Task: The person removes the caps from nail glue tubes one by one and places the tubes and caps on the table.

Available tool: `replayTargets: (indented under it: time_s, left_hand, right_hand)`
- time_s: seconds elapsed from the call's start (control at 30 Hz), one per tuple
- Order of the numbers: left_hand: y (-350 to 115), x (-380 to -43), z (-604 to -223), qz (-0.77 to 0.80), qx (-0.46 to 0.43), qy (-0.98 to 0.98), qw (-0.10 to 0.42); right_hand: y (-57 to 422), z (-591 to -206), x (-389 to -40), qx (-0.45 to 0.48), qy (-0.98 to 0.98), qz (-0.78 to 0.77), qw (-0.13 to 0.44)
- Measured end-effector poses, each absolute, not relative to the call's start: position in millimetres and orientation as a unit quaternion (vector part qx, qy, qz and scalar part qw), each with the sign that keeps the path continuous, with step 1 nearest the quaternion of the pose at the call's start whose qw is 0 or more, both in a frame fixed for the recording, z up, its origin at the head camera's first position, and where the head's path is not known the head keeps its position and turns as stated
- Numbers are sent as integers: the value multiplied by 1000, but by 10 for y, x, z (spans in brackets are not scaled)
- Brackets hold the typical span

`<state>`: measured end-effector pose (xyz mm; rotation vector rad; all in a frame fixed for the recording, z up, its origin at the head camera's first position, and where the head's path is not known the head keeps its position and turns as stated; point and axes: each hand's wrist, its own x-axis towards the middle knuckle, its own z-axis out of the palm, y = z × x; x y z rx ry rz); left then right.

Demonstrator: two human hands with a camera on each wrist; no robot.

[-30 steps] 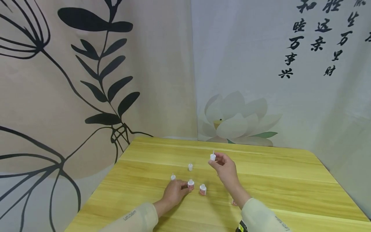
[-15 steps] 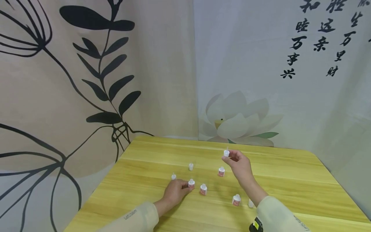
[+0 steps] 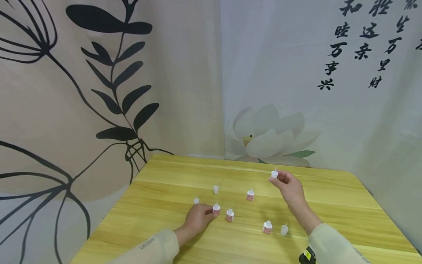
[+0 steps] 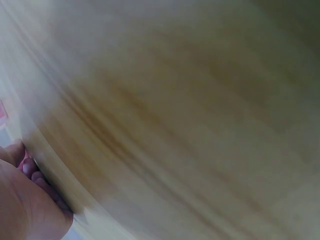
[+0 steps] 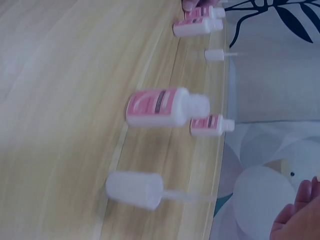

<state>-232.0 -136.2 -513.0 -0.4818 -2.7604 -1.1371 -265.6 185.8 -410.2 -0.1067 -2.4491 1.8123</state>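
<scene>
My left hand (image 3: 197,219) rests low on the table and grips a small white bottle (image 3: 216,209) with a pink label between thumb and fingers. Raised above the table on the right, my right hand (image 3: 292,191) pinches a white cap (image 3: 274,174) whose thin stem points up. Below that hand stand a labelled bottle (image 3: 267,227) and a stemmed white cap (image 3: 284,230), both also large in the right wrist view. Another bottle (image 3: 230,215) stands just right of the left hand. In the left wrist view, the curled fingers (image 4: 30,167) mostly hide the held bottle.
A further bottle (image 3: 250,195) stands farther back on the wooden table (image 3: 184,174). One white cap (image 3: 215,189) stands behind the held bottle, another cap (image 3: 196,201) just beyond the left knuckles. Printed curtains (image 3: 188,91) hang behind the table.
My right hand has moved to the right with the pinched cap, uncovering the back bottle, the front right bottle and the cap beside it. The left hand stays on its bottle.
</scene>
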Motion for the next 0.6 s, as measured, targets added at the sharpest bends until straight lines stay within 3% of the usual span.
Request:
replayTargets:
  time_s: [0.6]
  left_hand:
    - [-1367, -2293, -5109, -379, -156, -911, 56]
  right_hand:
    - [2145, -4320, -2680, -46, -817, 574, 46]
